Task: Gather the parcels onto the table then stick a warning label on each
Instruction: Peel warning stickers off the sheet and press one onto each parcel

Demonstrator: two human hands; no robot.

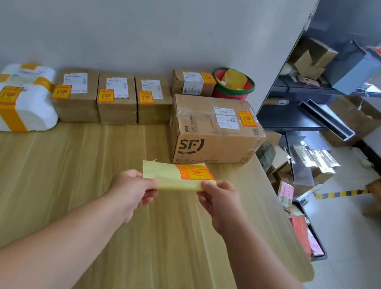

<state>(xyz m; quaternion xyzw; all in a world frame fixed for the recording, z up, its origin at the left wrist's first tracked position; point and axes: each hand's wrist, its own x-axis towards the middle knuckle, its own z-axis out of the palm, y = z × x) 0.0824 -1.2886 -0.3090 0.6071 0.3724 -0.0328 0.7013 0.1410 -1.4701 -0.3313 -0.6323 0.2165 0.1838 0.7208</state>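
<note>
Above the table (54, 198), near its middle: yellow backing strip (167, 179) with one warning label (195, 172) at its right end. Pinched at left edge by left grip (133, 187), at right edge by right grip (219, 201). Along the wall (128, 25), on the table: two white foam parcels (30, 109), three small boxes (116, 109) in a row, one large box (212, 137); behind it, a fourth small box (177, 81) and a red bucket (233, 86)

Orange-yellow warning label (195, 172), pale-yellow backing (167, 176)
</note>
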